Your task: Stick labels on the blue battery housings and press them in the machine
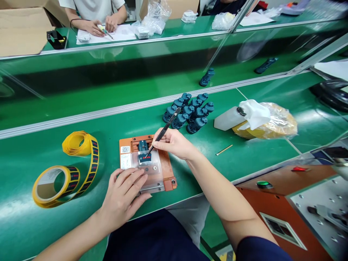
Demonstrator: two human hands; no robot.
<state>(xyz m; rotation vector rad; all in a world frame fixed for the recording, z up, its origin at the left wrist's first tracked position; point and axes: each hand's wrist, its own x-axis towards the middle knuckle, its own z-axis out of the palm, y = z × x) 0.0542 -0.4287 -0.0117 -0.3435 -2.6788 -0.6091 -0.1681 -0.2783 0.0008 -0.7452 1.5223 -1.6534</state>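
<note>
My right hand grips black tweezers, whose tips touch a dark label with red lettering. That label lies at the upper edge of a clear plate on an orange-brown fixture. Just above it, a dark blue housing sits in the fixture; its lower part is hidden. Spread over the lower left of the clear plate, the fingers of my left hand rest with nothing held. To the left stands a yellow roll of labels, its strip curving up to a loose yellow coil.
Several dark blue housings stand grouped beyond my right hand. A white bottle, a bagged yellow roll and a thin stick lie rightward. A metal-edged rail crosses behind; beyond it, a person's hands work.
</note>
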